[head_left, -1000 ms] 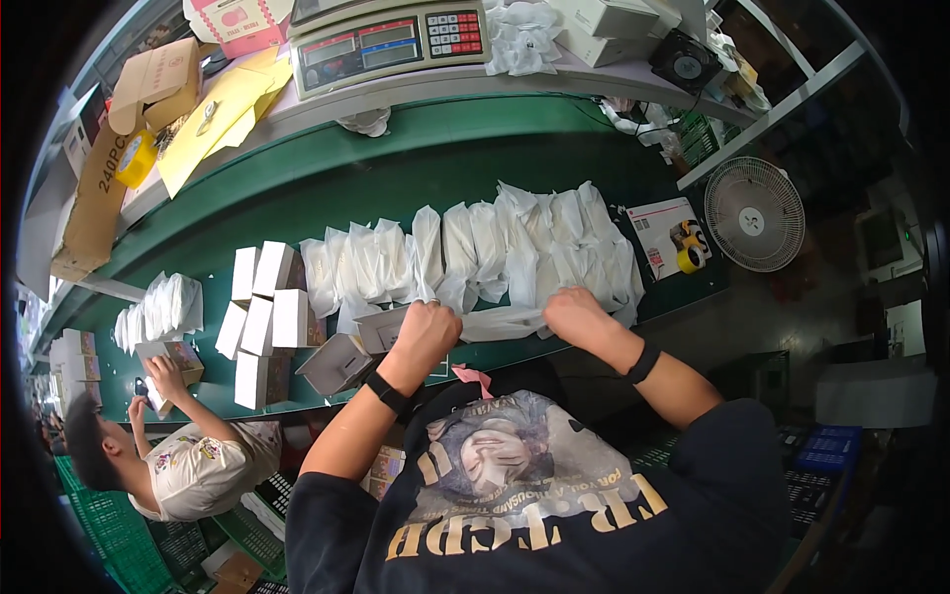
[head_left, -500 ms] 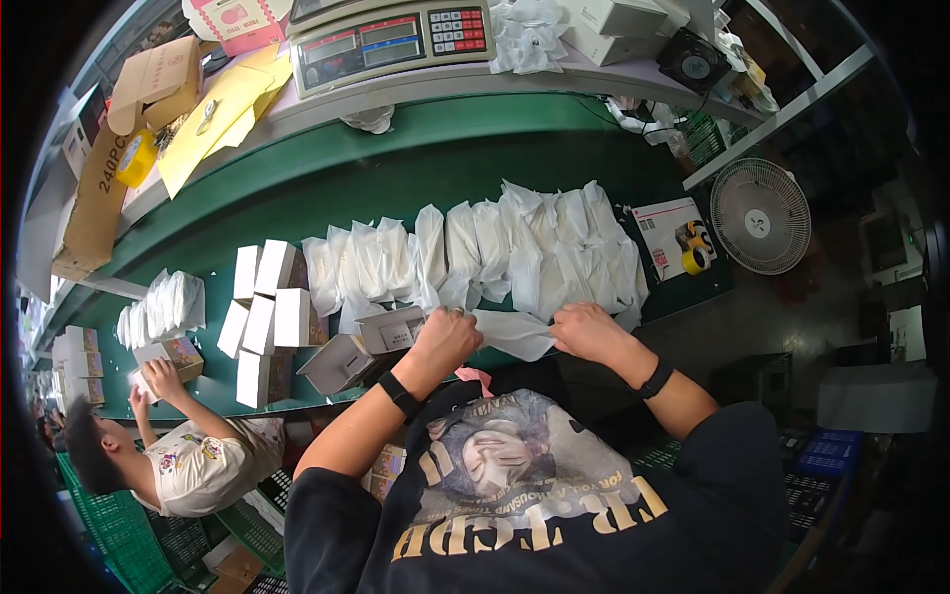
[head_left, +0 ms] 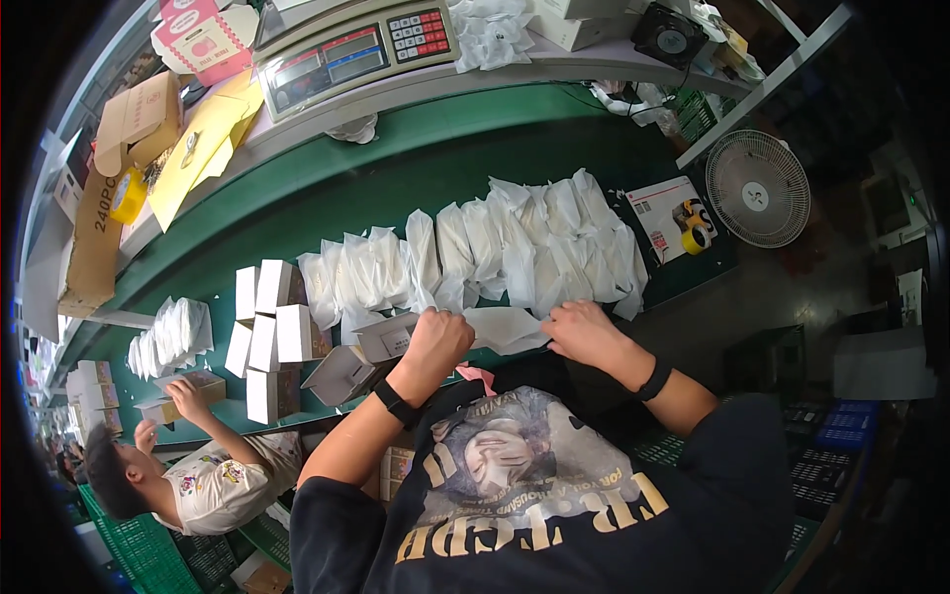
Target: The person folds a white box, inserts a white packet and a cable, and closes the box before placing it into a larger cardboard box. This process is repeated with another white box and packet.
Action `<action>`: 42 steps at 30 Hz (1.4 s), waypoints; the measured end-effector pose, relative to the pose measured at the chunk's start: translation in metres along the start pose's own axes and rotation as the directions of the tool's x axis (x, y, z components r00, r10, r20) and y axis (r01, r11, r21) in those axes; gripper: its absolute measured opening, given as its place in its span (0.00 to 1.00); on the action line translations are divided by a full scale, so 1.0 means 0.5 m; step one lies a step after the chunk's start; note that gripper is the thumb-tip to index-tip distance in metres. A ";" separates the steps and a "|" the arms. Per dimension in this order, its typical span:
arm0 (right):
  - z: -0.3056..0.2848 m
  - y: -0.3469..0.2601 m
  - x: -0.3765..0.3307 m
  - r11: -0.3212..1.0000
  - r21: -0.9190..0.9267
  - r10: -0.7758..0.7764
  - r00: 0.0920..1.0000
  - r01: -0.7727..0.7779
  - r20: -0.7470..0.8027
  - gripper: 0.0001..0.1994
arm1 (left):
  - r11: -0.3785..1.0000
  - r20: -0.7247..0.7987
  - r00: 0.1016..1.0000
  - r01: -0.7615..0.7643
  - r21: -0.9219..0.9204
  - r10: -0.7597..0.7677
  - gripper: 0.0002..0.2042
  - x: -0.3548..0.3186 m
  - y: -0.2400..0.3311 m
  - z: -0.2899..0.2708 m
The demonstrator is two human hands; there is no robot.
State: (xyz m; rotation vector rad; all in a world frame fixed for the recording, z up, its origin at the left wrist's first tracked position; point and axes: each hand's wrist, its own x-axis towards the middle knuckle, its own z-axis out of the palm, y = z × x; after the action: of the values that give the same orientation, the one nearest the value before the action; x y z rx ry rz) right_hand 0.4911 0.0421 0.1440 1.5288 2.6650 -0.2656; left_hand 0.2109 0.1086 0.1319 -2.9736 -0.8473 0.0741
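My left hand (head_left: 438,339) and my right hand (head_left: 586,331) are both closed on opposite ends of a white wrapped packet (head_left: 507,330). It is stretched between them just above the near edge of the green table. Its thin wrapping looks like soft paper or foam sheet; what lies inside is hidden. Beyond my hands, rows of similar white wrapped packets (head_left: 475,243) lie close together. Beside my left hand stands an open white box (head_left: 341,374) with its flaps up, its grey inside showing.
Closed white boxes (head_left: 277,332) are grouped left of the packets. Further left, a co-worker (head_left: 213,485) handles a box near another packet pile (head_left: 170,339). A tape dispenser (head_left: 696,236) rests on a printed sheet at right, near a fan (head_left: 757,188). A scale (head_left: 351,59) stands on the shelf.
The view has tilted slightly. My hands keep their hold on the packet, which looks a little flatter between them. The co-worker's hands have shifted around their box.
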 end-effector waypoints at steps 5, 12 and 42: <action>0.027 0.001 0.010 0.999 -0.044 -0.003 0.993 0.008 0.120 0.10 | 1.000 -0.002 1.000 0.022 0.011 -0.022 0.07 0.002 -0.012 0.015; -0.009 0.030 0.010 0.991 0.085 -0.109 0.994 0.107 0.027 0.11 | 0.988 0.038 0.997 0.075 -0.133 -0.071 0.08 -0.025 -0.024 0.030; 0.158 0.011 -0.131 0.670 0.696 0.263 0.959 -0.260 0.105 0.50 | 0.411 0.113 0.843 0.368 -0.834 -0.526 0.34 -0.204 0.087 0.155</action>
State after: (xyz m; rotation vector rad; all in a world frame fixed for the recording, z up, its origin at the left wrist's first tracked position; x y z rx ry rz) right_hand 0.5265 -0.0249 0.0747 2.0485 2.3899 -1.4017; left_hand 0.1426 0.0204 0.0554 -3.2301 -2.1517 -0.8514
